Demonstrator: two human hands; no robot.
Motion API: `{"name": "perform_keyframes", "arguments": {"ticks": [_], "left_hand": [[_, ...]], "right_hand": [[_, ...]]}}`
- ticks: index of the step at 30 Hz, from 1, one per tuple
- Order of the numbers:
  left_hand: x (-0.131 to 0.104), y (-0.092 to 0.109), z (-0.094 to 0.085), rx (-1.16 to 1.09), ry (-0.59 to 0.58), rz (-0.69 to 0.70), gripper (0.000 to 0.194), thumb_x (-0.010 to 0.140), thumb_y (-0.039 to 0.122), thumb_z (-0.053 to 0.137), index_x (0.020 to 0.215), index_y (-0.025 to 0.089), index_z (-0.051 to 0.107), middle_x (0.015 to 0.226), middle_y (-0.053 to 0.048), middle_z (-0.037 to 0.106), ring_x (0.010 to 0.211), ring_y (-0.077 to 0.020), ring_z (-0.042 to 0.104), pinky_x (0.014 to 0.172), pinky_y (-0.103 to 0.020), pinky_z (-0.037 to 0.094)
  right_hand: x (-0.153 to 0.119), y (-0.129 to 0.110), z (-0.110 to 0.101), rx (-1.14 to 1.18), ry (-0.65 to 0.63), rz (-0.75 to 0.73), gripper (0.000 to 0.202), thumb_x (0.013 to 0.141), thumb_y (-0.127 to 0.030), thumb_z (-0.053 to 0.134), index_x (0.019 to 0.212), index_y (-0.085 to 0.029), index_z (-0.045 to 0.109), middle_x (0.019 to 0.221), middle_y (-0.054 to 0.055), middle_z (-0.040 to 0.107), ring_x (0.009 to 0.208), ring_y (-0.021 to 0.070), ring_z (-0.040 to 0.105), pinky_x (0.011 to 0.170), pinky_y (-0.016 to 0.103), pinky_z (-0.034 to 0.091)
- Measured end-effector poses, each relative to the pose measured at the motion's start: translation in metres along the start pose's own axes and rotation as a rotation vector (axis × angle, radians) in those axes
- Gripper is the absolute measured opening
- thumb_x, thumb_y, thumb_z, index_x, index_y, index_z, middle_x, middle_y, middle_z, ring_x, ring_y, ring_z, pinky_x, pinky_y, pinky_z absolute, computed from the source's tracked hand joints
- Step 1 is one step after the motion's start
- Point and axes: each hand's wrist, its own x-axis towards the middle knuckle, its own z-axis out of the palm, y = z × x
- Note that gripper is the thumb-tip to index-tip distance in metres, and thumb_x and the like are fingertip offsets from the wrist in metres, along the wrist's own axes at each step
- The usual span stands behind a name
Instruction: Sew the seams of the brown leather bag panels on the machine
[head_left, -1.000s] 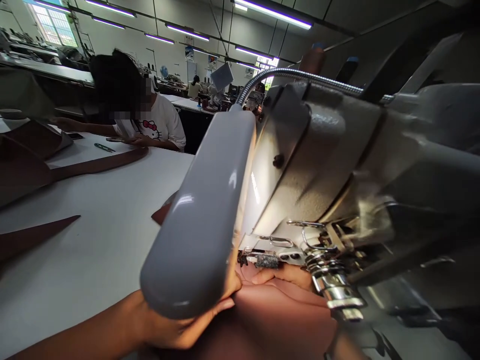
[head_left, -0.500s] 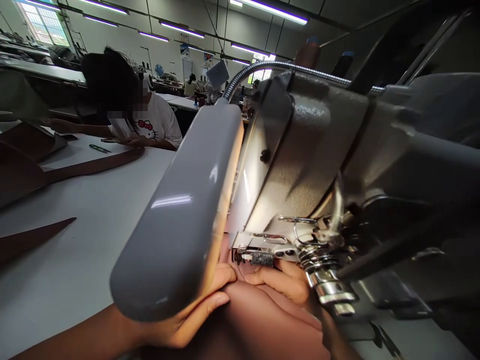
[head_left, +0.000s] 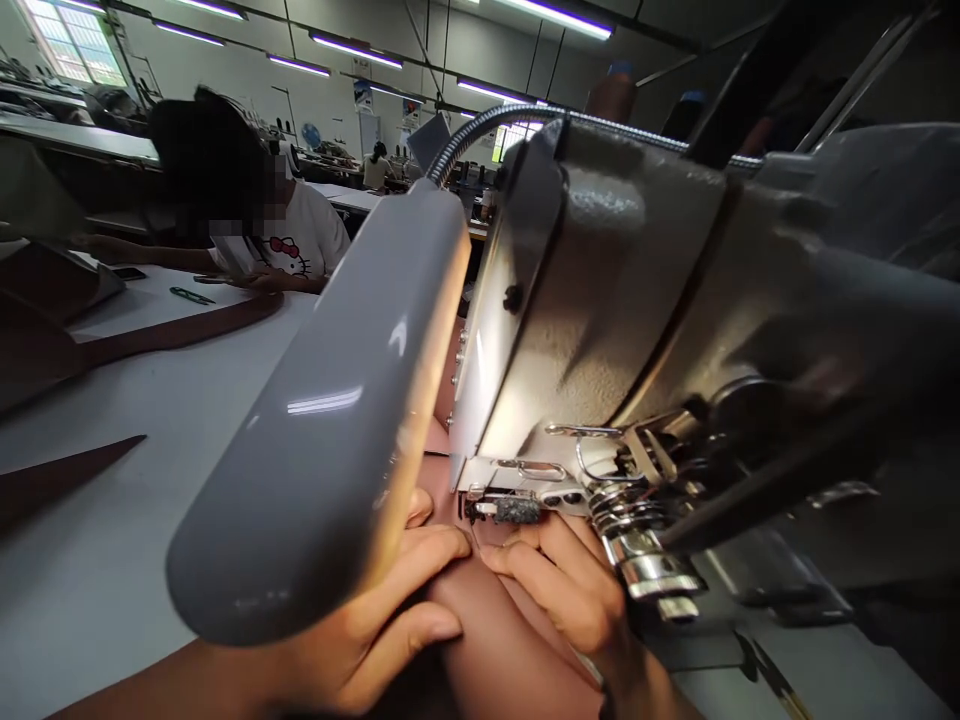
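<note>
Both my left hand [head_left: 375, 620] and right hand [head_left: 570, 590] pinch the folded reddish-brown leather piece [head_left: 495, 650] under the grey sewing machine's [head_left: 600, 300] foot, no finished stitching visible yet.

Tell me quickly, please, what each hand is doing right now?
Left hand: fingers curled, pressing the brown material.
Right hand: fingers on the same material, under the sewing machine.

Two hands [head_left: 390, 620], one sewing machine [head_left: 600, 300], one lamp [head_left: 330, 420], one co-worker [head_left: 247, 220].
</note>
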Motion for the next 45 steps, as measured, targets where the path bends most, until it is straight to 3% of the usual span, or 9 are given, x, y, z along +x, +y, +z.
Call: {"name": "perform_keyframes", "arguments": {"ticks": [3,7,11,21,27,32,35,40,45], "left_hand": [[0.004,0.013,0.002,0.056,0.025,0.025,0.047,0.101,0.043,0.025,0.119,0.009,0.05,0.105,-0.012,0.062,0.105,-0.0264,0.052,0.093,-0.039,0.034],[0.006,0.039,0.015,0.309,0.102,0.033,0.039,0.099,0.02,0.023,0.111,0.01,0.059,0.104,-0.009,0.064,0.104,-0.0257,0.052,0.085,-0.037,0.037],[0.001,0.052,0.023,0.484,0.174,0.01,0.033,0.097,0.018,0.033,0.096,0.015,0.066,0.098,-0.006,0.066,0.096,-0.0223,0.055,0.083,-0.036,0.037],[0.002,0.045,0.003,0.453,0.039,0.06,0.032,0.095,0.012,0.033,0.103,0.014,0.064,0.098,-0.008,0.066,0.099,-0.0213,0.055,0.086,-0.035,0.04],[0.005,0.044,0.0,0.374,-0.025,0.005,0.03,0.094,0.015,0.036,0.109,0.014,0.062,0.105,-0.01,0.063,0.098,-0.0221,0.054,0.085,-0.034,0.044],[0.01,0.039,-0.002,0.357,-0.026,-0.044,0.03,0.09,0.009,0.039,0.107,0.014,0.063,0.106,-0.01,0.061,0.097,-0.0236,0.053,0.099,-0.044,0.032],[0.012,0.036,0.0,0.314,0.006,-0.049,0.029,0.085,0.007,0.042,0.105,0.012,0.062,0.105,-0.01,0.062,0.096,-0.025,0.052,0.104,-0.048,0.024],[0.005,0.029,0.006,0.232,-0.095,-0.124,0.05,0.066,0.009,0.044,0.115,0.013,0.057,0.118,-0.012,0.056,0.104,-0.031,0.048,0.094,-0.053,0.033],[0.0,0.02,0.004,0.195,-0.084,-0.145,0.048,0.08,0.0,0.031,0.114,0.018,0.06,0.113,-0.01,0.059,0.103,-0.0255,0.051,0.098,-0.052,0.032]], "right_hand": [[0.004,-0.002,0.001,0.02,0.04,-0.002,0.021,0.089,-0.013,0.051,0.076,-0.021,0.065,0.059,0.0,0.054,0.059,0.0126,0.048,0.059,0.028,0.036],[-0.001,-0.006,0.004,0.0,0.029,0.019,0.015,0.083,-0.011,0.057,0.074,-0.021,0.064,0.061,0.0,0.054,0.06,0.0141,0.045,0.061,0.031,0.033],[-0.003,-0.012,0.007,-0.005,0.025,0.029,0.015,0.083,-0.01,0.057,0.072,-0.019,0.062,0.057,0.001,0.05,0.059,0.0153,0.041,0.06,0.032,0.03],[-0.009,-0.019,0.011,0.027,0.078,0.049,0.018,0.085,-0.005,0.05,0.079,-0.014,0.064,0.056,0.002,0.047,0.059,0.0158,0.04,0.064,0.032,0.031],[-0.003,-0.02,0.009,0.018,0.086,0.038,0.021,0.084,-0.003,0.05,0.07,-0.013,0.062,0.054,0.003,0.046,0.06,0.0155,0.04,0.063,0.031,0.032],[-0.003,-0.021,0.01,0.046,0.107,0.049,0.02,0.082,0.0,0.051,0.071,-0.012,0.063,0.053,0.003,0.047,0.06,0.0156,0.04,0.063,0.032,0.034],[-0.003,-0.02,0.01,0.073,0.079,0.053,0.022,0.083,0.0,0.049,0.072,-0.015,0.061,0.057,0.003,0.05,0.061,0.0151,0.041,0.062,0.032,0.034],[-0.002,-0.02,0.009,0.079,0.063,0.058,0.022,0.082,0.0,0.048,0.069,-0.016,0.057,0.057,0.002,0.049,0.063,0.0153,0.039,0.062,0.032,0.032],[-0.006,-0.018,0.012,0.079,0.076,0.032,0.017,0.079,0.002,0.052,0.075,-0.012,0.06,0.057,0.004,0.05,0.064,0.0156,0.041,0.065,0.032,0.034]]}}
